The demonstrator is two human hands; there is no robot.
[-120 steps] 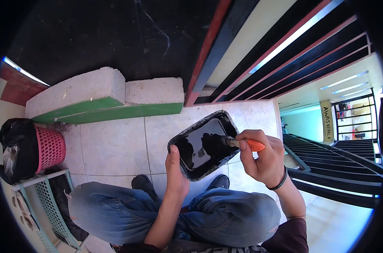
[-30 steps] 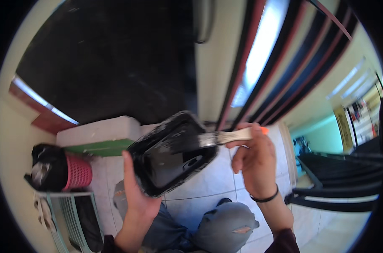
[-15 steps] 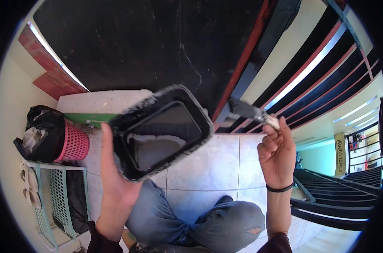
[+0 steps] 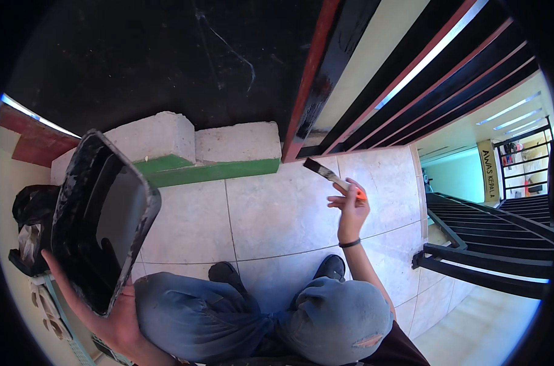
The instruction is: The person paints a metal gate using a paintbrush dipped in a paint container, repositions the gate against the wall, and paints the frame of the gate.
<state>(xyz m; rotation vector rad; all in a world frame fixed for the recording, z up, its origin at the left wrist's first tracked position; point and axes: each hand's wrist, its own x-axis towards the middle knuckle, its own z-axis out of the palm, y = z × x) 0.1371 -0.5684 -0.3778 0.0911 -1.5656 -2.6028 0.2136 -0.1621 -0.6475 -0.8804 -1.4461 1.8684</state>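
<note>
My left hand (image 4: 120,314) grips a black rectangular plastic paint tub (image 4: 148,201) by its lower side and underside. The tub is tilted at the left, its rim smeared with dried paint, and dark glossy paint lies inside. In my right hand (image 4: 352,210), between thumb and fingers, is a paintbrush (image 4: 326,173) with dark bristles pointing up and left. An orange tip of its handle shows behind the fingers. The brush is in the air above the tiled floor, apart from the red and black door frame (image 4: 316,76) beyond it.
A large black panel (image 4: 167,67) stands ahead, with rough blocks with green sides (image 4: 234,143) at its foot. Black and red slats (image 4: 411,79) rise at the right, near a black metal railing (image 4: 484,262). A black bag (image 4: 30,244) and a shoe rack (image 4: 63,317) are at left.
The tub has moved left and tipped more steeply. My right hand has drawn the brush left and down, away from the slats. The view has shifted, showing both my shoes.
</note>
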